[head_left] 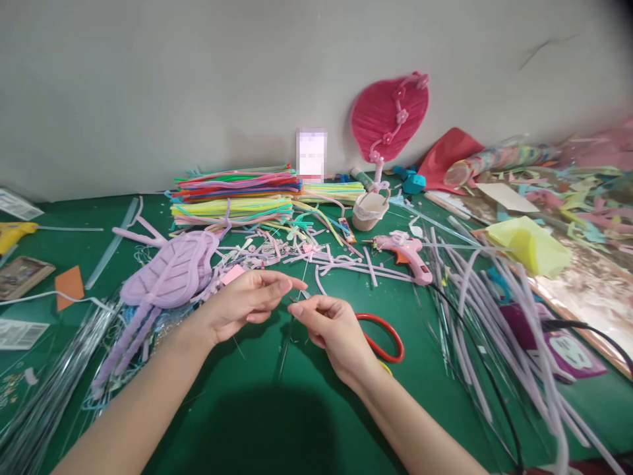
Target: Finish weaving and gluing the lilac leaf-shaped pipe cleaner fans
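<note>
My left hand (247, 302) is closed, thumb laid against the forefinger, which points toward my right hand. Close by, my right hand (329, 323) pinches thumb and forefinger together. Between the fingertips runs a thin pale wire (304, 272), rising above the hands; its lower end is hard to make out. Scissors with red handles (390, 356) lie partly hidden behind my right hand. Below the fingers, a thin clear strip (283, 353) rests on the green table (237, 422). A lilac pipe-cleaner leaf shape (171, 269) lies to the left.
Bundles of coloured pipe cleaners (237, 185) lie along the wall. Behind the hands are lilac offcuts (267, 247), with a pink glue gun (408, 254) at right. A pink leaf ornament (380, 122) stands in a small pot (370, 214). Silvery wires (59, 376) spread at left, lilac stems (475, 343) at right.
</note>
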Available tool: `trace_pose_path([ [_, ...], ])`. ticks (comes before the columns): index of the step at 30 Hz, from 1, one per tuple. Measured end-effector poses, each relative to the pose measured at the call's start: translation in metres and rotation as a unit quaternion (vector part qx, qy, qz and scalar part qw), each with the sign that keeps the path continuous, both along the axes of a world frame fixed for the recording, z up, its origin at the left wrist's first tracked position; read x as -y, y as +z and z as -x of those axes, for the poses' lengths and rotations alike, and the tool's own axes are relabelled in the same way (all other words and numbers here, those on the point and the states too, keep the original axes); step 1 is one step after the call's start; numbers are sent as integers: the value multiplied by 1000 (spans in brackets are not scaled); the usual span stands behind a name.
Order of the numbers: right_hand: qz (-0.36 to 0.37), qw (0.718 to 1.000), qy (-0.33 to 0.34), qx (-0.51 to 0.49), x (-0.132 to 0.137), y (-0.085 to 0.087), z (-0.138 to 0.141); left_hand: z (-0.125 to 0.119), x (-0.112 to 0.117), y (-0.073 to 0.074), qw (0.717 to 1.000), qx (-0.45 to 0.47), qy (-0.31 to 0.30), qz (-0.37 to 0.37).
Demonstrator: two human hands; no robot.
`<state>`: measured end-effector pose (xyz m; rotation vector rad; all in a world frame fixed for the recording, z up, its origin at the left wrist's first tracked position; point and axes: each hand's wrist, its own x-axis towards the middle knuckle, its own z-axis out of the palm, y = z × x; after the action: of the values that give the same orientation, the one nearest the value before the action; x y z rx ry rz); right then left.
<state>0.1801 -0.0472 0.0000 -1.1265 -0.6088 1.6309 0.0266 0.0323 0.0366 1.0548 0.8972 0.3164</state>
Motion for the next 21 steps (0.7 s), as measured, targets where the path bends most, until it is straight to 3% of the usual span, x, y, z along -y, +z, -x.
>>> trace_pose_path([
  [7,-10,999,14,-38,0,0,0,-3,-6,-26,993,92,-28,64],
  [21,-1,999,27,-41,2,-1,4,-2,-7,-27,989,122,-17,87],
])
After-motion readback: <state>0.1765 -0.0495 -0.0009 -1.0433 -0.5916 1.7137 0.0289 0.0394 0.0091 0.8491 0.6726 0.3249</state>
